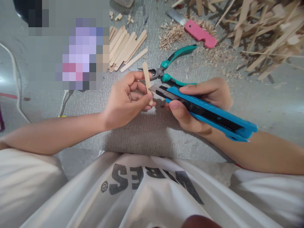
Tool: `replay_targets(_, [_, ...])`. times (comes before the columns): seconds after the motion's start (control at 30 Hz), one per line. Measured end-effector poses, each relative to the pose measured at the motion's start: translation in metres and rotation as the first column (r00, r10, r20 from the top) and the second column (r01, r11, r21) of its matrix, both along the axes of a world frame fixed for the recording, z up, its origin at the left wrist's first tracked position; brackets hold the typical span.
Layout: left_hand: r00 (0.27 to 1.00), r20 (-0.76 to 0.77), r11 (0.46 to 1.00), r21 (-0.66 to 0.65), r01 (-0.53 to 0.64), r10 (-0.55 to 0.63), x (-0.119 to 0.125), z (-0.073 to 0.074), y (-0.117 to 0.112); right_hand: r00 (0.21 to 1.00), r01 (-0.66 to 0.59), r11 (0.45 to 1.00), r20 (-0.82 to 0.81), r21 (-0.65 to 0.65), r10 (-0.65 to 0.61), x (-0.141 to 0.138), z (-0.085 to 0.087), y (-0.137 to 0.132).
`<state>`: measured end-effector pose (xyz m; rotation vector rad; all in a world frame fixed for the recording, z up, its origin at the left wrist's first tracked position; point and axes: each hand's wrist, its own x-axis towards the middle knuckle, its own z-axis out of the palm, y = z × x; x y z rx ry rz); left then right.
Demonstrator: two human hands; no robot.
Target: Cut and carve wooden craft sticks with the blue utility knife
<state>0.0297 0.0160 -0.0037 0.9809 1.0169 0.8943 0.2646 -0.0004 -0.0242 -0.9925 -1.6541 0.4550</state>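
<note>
Pinched between the thumb and fingers of my left hand [128,98] is a wooden craft stick [146,76], held nearly upright in view. My right hand [201,104] is wrapped round a blue utility knife [213,112]. The knife's blade points left, and its tip meets or nearly meets the stick's right edge just above my left thumb; whether it cuts in I cannot tell. Just beyond my hands lie pliers [161,70] with green and black handles, jaws to the left. The stick and my left fingers partly cover the jaws.
Several craft sticks [128,44] lie in a row behind my left hand. A pink-handled knife [199,33] rests among wood shavings [172,34]. Loose wood strips [266,34] heap up at the far right. A white cable [16,76] runs along the left; a blurred patch hides the upper left.
</note>
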Motion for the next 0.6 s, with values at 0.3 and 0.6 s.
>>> replay_targets(0.3, [0.982, -0.107, 0.981, 0.102, 0.167, -0.156, -0.007, -0.015, -0.005, 1.0, -0.014, 0.998, 0.01, 0.055, 0.013, 0.003, 0.001, 0.002])
replay_targets(0.6, [0.883, -0.419, 0.904, 0.26, 0.34, -0.211, -0.019, -0.008, 0.003, 0.988, -0.113, 0.987, 0.09, -0.11, 0.123, 0.01, 0.009, 0.003])
